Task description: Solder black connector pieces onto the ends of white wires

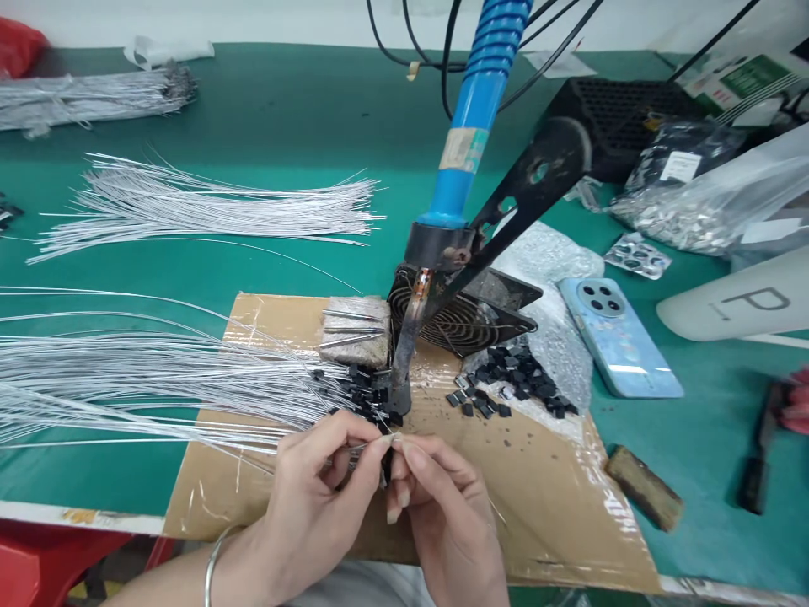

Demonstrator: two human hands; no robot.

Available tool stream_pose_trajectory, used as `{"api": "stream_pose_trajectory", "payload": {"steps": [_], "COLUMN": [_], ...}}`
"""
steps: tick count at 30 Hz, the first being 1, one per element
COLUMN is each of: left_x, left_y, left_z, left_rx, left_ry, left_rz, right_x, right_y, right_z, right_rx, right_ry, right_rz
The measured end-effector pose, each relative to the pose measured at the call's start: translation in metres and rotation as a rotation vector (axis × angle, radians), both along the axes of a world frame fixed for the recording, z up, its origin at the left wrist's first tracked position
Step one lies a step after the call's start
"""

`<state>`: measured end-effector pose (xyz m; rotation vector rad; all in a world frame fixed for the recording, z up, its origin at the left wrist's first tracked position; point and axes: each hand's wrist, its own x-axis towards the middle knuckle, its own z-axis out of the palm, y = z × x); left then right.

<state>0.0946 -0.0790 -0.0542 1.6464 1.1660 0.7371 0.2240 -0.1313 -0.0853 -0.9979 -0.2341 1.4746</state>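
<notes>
My left hand (329, 489) and my right hand (442, 506) meet fingertip to fingertip over the cardboard sheet (537, 506). Both are closed in a pinch. A thin wire runs into the left fingertips; what the right fingertips hold is too small and covered to make out. Something dark shows just below the fingers. Right above them is the tip of a blue-handled soldering iron (458, 160), held in a black bracket (537, 181). Beside the left hand lies a spread of thin silvery wires (158, 371), with black pieces (360, 392) at their ends.
Behind the iron stands a black fan (458, 316), beside a pad with metal pins (354, 333). Small black parts (524, 375) lie on bubble wrap. A phone (619, 337) and a brown block (645, 487) are at right. More wires (215, 202) lie farther back.
</notes>
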Motion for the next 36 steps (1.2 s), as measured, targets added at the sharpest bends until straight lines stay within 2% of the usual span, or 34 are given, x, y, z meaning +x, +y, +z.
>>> {"api": "stream_pose_trajectory", "payload": {"steps": [5,9,11,13,15,18,20,23,30,36], "left_x": [0.001,0.0,-0.001,-0.002,-0.003,-0.002,-0.001,-0.001,-0.001,0.001], "left_y": [0.001,0.004,0.006,0.007,0.008,0.009,0.01,0.01,0.011,0.015], "left_z": [-0.002,0.0,0.002,0.005,0.008,0.011,0.012,0.012,0.012,0.016], "left_rx": [-0.145,-0.163,-0.174,-0.205,-0.243,-0.263,-0.254,-0.231,-0.263,-0.288], "left_ry": [-0.083,-0.069,-0.065,-0.069,-0.08,-0.097,-0.097,-0.085,-0.064,-0.062], "left_rz": [0.004,0.038,0.053,0.048,0.045,0.063,0.07,0.067,0.077,0.079], "right_x": [-0.006,0.004,0.019,0.039,0.057,0.075,0.078,0.078,0.079,0.075], "right_y": [-0.001,-0.003,-0.004,-0.003,0.001,0.01,0.015,0.017,0.015,0.009], "right_z": [0.0,-0.002,-0.005,-0.008,-0.012,-0.015,-0.017,-0.02,-0.023,-0.015], "right_rx": [-0.004,0.009,0.015,-0.006,-0.031,0.057,0.156,0.225,0.283,0.256], "right_ry": [0.006,-0.103,-0.34,-0.633,-0.954,-1.656,-1.897,-1.959,-1.986,-1.955], "right_rz": [-0.028,0.008,-0.033,-0.164,-0.23,-0.113,-0.021,0.035,0.012,-0.135]}}
